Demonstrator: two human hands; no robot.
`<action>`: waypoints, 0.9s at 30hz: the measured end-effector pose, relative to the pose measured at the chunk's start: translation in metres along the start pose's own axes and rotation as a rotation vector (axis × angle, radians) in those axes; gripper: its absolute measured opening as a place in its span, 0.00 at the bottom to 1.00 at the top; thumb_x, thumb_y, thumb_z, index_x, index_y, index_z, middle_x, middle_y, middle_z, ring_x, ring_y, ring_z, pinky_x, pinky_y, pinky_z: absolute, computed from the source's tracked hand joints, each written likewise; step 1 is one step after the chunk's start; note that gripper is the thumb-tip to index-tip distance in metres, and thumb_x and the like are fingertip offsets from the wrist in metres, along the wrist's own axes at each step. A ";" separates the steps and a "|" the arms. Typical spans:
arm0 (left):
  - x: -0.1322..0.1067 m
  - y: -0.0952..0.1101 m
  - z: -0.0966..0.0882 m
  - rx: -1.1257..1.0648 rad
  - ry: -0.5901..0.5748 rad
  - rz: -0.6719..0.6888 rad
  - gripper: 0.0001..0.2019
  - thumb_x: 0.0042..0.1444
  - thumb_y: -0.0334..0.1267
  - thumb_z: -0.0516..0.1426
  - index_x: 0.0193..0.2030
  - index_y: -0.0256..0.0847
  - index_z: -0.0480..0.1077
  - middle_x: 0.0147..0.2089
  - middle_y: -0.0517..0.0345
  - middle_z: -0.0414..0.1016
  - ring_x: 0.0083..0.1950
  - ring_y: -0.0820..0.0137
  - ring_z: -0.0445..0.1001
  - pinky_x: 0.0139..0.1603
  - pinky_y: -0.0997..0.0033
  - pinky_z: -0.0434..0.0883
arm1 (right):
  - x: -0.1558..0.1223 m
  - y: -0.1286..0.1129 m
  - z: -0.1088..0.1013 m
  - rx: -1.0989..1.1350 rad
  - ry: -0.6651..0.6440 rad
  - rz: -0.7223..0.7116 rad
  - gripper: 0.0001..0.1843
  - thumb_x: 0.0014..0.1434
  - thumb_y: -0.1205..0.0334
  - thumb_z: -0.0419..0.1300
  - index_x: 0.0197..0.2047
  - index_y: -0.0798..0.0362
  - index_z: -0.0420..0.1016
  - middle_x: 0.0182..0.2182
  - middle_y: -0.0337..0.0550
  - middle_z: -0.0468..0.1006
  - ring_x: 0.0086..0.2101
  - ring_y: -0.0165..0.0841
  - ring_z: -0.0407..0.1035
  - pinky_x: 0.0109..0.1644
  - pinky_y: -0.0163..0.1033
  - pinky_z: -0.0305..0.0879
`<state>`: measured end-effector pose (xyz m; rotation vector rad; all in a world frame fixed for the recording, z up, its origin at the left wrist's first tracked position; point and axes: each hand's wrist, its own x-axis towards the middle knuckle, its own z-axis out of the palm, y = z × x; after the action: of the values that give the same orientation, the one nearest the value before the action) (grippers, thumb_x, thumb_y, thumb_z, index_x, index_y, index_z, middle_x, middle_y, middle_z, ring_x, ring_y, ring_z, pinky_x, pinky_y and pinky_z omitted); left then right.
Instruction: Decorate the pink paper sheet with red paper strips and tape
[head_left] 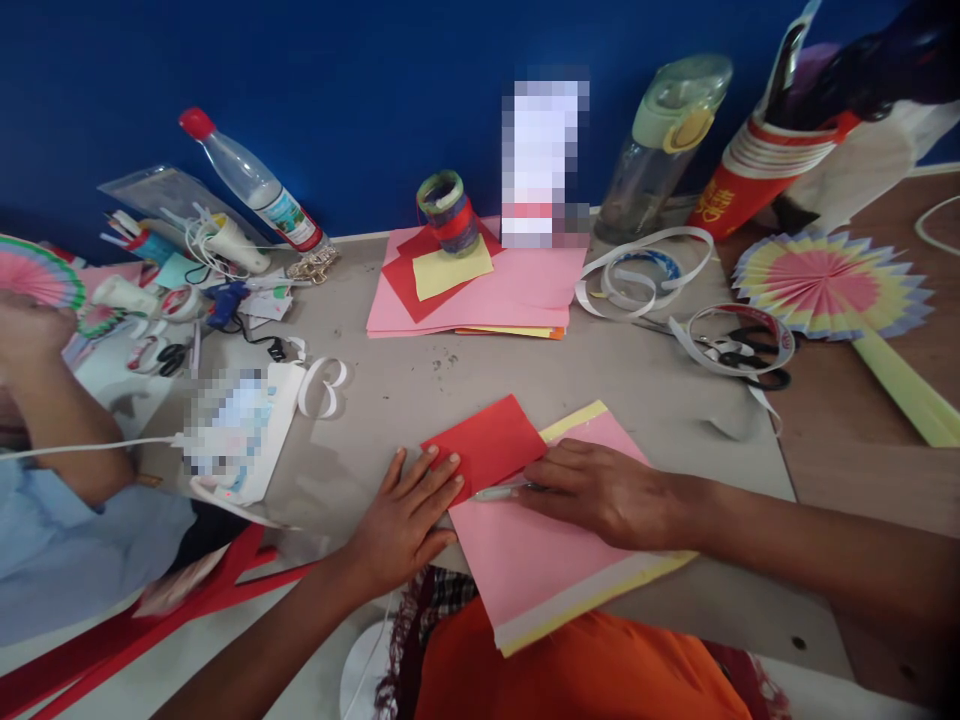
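Note:
My left hand (409,515) lies flat with fingers spread, its fingertips pressing the near edge of a folded red paper (487,440). The red paper rests on a pink sheet (525,560) stacked over a yellow sheet (600,595), both hanging past the table's front edge. My right hand (600,490) lies on the pink sheet with fingers closed round a thin white pen (495,493) whose tip points left along the red paper's lower edge.
A stack of pink, red and yellow papers (480,290) lies at the back with a tape roll (448,210). Bottles (255,185), scissors (750,355), white paper strips (645,265) and a folded paper fan (829,280) stand around. Another person's arm (52,400) is at the left.

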<state>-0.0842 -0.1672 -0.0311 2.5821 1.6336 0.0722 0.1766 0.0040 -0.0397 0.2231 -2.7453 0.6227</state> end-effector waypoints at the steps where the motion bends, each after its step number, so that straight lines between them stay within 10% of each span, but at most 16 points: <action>1: 0.000 0.000 0.000 -0.005 0.000 -0.002 0.29 0.63 0.49 0.50 0.68 0.39 0.53 0.68 0.48 0.58 0.73 0.57 0.44 0.71 0.46 0.39 | 0.001 -0.001 0.000 0.003 0.005 0.001 0.18 0.68 0.68 0.43 0.51 0.58 0.71 0.39 0.53 0.75 0.38 0.36 0.66 0.42 0.43 0.62; 19: -0.020 0.025 -0.002 -0.080 0.139 -0.089 0.19 0.60 0.33 0.54 0.58 0.40 0.63 0.63 0.43 0.65 0.70 0.54 0.53 0.68 0.40 0.48 | 0.001 -0.002 0.002 0.065 0.039 0.062 0.17 0.66 0.69 0.46 0.54 0.57 0.69 0.47 0.56 0.74 0.49 0.40 0.66 0.49 0.46 0.65; 27: -0.026 0.045 0.001 0.023 0.135 -0.035 0.22 0.61 0.49 0.51 0.58 0.41 0.67 0.57 0.48 0.72 0.64 0.57 0.60 0.70 0.46 0.42 | 0.003 -0.002 0.003 0.050 0.071 0.083 0.18 0.65 0.70 0.46 0.55 0.56 0.68 0.49 0.56 0.74 0.49 0.40 0.66 0.48 0.47 0.65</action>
<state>-0.0545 -0.2103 -0.0271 2.6164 1.7332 0.2310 0.1736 0.0003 -0.0406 0.0972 -2.6840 0.7079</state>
